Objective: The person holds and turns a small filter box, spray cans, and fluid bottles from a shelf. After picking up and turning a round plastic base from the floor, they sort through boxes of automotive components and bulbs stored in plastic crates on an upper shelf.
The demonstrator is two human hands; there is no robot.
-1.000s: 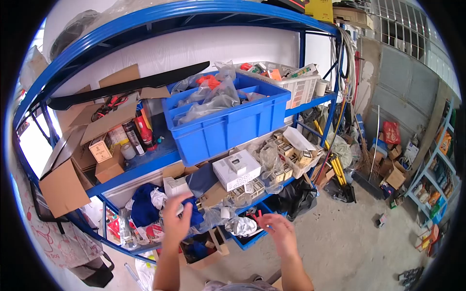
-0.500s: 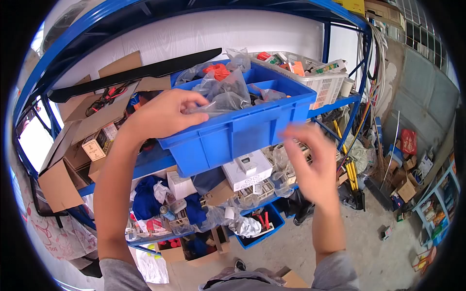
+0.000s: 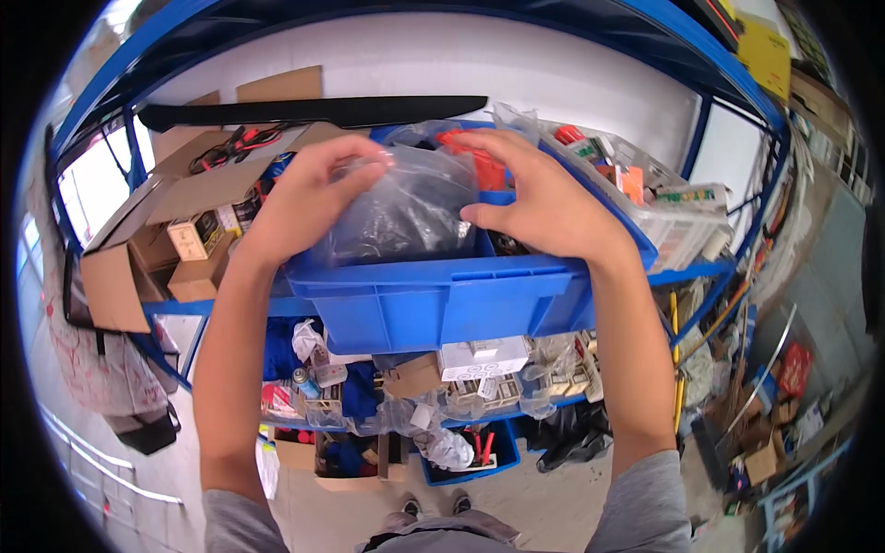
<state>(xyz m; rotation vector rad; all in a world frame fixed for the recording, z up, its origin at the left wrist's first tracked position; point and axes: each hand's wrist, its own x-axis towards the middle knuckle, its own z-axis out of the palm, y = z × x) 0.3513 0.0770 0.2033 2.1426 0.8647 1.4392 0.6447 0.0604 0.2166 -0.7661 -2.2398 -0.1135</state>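
A clear plastic bag with dark contents (image 3: pixel 406 207) stands up out of the left part of the blue divided bin (image 3: pixel 442 304). My left hand (image 3: pixel 318 189) pinches the bag's upper left edge between thumb and fingers. My right hand (image 3: pixel 544 198) is over the bin at the bag's right side, thumb and fingers apart, with the thumb tip close to the bag. Behind its fingers shows a red-orange bag (image 3: pixel 487 170). What lies deeper in the bin is mostly hidden.
Left of the bin, an open cardboard box (image 3: pixel 207 194) holds small boxes and cables. A white basket (image 3: pixel 678 226) of packages is at the right. A long black panel (image 3: pixel 323 112) lies behind. Below are a white box (image 3: pixel 484 359) and a small blue crate (image 3: pixel 507 452).
Both hands have come to the large bin; the right has moved left and up over it. The clear bag now stands higher, its edge in my left hand. The view has shifted.
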